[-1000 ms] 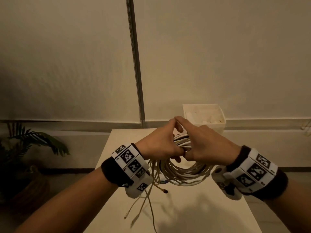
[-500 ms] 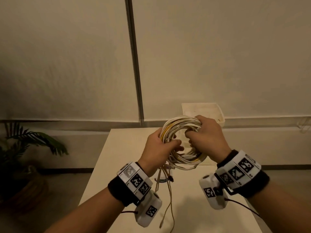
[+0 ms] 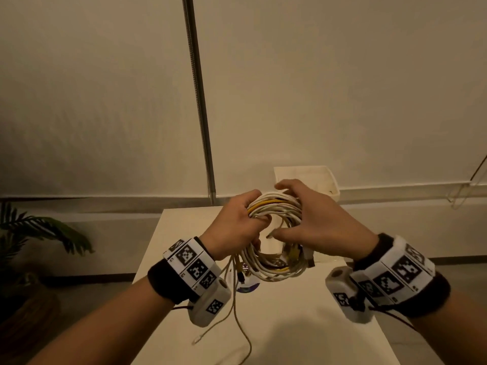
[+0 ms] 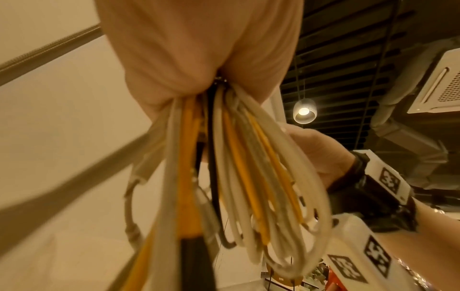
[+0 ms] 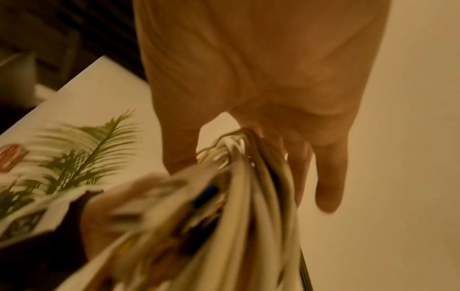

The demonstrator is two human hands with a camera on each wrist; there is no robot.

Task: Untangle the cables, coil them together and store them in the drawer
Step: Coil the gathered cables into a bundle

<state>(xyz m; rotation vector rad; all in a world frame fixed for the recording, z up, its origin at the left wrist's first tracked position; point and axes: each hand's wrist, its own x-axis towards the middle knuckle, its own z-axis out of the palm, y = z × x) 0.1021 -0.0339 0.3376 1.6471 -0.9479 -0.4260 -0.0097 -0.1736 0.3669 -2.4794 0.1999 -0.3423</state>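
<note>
1. The left hand (image 3: pixel 238 223) is clenching the cable coil (image 3: pixel 274 241) (white and yellow strands) in its grip.
2. The right hand (image 3: pixel 313 219) is touching the coil's far side, fingers spread, released.
3. The tabletop (image 3: pixel 303 325) is lying below the grip; loose ends are dangling.

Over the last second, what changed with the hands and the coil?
The cable coil was lifted off the table and stood up facing the camera. The right hand loosened from a closed grip to spread fingers on the coil's right side. The left hand keeps gripping its left side; loose ends still dangle.
</note>
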